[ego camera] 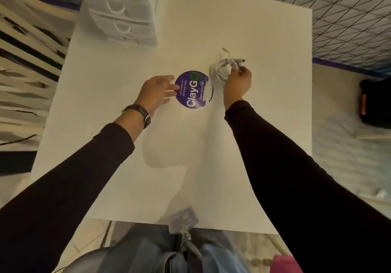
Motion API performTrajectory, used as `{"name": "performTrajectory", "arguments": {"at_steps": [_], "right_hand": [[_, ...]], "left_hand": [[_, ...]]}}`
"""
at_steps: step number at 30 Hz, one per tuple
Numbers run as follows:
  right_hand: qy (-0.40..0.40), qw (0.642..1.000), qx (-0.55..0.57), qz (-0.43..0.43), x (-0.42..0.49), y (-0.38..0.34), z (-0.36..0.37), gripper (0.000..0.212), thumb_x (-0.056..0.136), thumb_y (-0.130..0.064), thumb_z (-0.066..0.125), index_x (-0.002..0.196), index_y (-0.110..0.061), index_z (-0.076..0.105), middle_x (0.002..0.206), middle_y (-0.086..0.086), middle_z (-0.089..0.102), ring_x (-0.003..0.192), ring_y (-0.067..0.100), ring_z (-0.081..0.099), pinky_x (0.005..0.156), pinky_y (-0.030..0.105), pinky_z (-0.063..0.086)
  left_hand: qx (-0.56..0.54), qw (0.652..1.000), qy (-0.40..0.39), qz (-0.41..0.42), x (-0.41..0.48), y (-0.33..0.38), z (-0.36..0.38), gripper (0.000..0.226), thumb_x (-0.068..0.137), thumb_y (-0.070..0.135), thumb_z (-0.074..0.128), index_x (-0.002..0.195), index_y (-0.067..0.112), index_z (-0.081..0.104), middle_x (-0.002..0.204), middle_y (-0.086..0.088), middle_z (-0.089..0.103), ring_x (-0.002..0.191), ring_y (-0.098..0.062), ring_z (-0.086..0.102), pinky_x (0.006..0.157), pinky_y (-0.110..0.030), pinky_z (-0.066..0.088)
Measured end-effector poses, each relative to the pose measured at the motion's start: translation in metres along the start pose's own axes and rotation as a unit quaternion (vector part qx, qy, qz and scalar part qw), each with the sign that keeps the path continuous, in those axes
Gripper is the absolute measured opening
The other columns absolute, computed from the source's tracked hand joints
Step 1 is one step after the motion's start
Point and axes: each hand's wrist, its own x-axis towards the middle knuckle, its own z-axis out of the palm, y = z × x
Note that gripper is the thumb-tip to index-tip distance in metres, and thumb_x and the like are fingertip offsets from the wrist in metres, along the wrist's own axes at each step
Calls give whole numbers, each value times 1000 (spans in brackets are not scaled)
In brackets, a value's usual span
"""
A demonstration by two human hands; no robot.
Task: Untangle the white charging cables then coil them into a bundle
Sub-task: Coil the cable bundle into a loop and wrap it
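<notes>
The white charging cables (220, 70) are seen as a loose clump on the white table (264, 39), just beyond the round purple ClayGo sticker (191, 90). The clump is gripped from the near side by the right hand (237, 84), with its fingers curled round the strands. The left hand (155, 92) is held spread and relaxed beside the sticker, with nothing in it. The cables are judged light, limp and springy, so loops may slip. A hold is best taken near a free plug (242, 61), and each strand drawn out gently.
</notes>
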Motion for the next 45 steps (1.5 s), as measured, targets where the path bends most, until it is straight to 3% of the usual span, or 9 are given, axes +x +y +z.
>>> {"name": "performTrajectory", "arguments": {"at_steps": [8, 14, 20, 26, 31, 35, 40, 42, 45], "right_hand": [[40, 976, -215, 13, 21, 22, -10, 35, 94, -33, 50, 115, -9, 62, 118, 10, 49, 104, 27, 49, 85, 35, 45], [10, 971, -233, 53, 16, 3, -26, 65, 85, -55, 56, 130, -10, 45, 132, 11, 46, 120, 30, 47, 98, 42, 43], [-48, 927, -317, -195, -13, -42, -42, 41, 91, -30, 53, 128, -12, 49, 134, 9, 46, 119, 30, 43, 97, 42, 36], [-172, 834, -319, -417, -65, -119, -22, 36, 91, -21, 55, 126, -11, 54, 135, 8, 51, 123, 29, 45, 102, 42, 36], [-236, 747, -328, -528, -116, -169, 21, 40, 90, -21, 55, 129, -11, 52, 140, 10, 47, 129, 29, 41, 106, 45, 34], [-264, 706, -322, -572, -147, -190, 61, 39, 92, -19, 54, 131, -12, 51, 145, 10, 42, 131, 31, 39, 110, 44, 32], [-286, 679, -358, -574, -156, -199, 123, 42, 94, -2, 42, 134, -11, 48, 150, 9, 35, 139, 27, 30, 116, 44, 22], [-292, 682, -385, -549, -152, -200, 148, 49, 92, 5, 39, 138, -12, 43, 153, 8, 29, 143, 26, 22, 118, 45, 15], [-300, 687, -411, -519, -144, -200, 180, 55, 91, 6, 35, 143, -15, 35, 156, 6, 21, 145, 25, 12, 119, 44, 7]], "left_hand": [[-8, 1000, 0, -8, 1, -19, -2, 25, 98, 27, 43, 116, 15, 57, 87, 1, 66, 82, -13, 62, 80, -29, 47], [-9, 1000, 8, -7, -13, -13, 0, 22, 98, 26, 42, 111, 16, 56, 85, 2, 66, 80, -13, 62, 87, -34, 46], [-12, 1000, 12, 25, -40, 15, -8, 26, 99, 24, 41, 117, 13, 57, 89, -2, 66, 87, -19, 61, 93, -38, 44], [-30, 997, 42, 65, -78, 47, -30, 29, 99, 20, 41, 120, 11, 57, 97, -5, 65, 89, -20, 60, 80, -30, 45], [-39, 992, 63, 99, -101, 64, -57, 27, 98, 20, 41, 119, 13, 57, 101, -5, 64, 94, -19, 59, 84, -30, 44], [-38, 991, 61, 109, -96, 68, -85, 27, 98, 23, 42, 118, 13, 57, 105, -6, 65, 99, -21, 59, 94, -34, 43], [-16, 992, 64, 105, -57, 72, -124, 25, 98, 21, 41, 114, 14, 59, 106, -8, 65, 92, -19, 60, 82, -28, 44], [31, 991, 60, 119, -33, 71, -138, 23, 98, 22, 42, 109, 18, 61, 110, -7, 63, 91, -17, 60, 74, -23, 44], [208, 958, 66, 186, 7, 66, -156, 25, 96, 15, 44, 111, 20, 64, 123, -1, 56, 109, -16, 55, 89, -18, 38]]}}
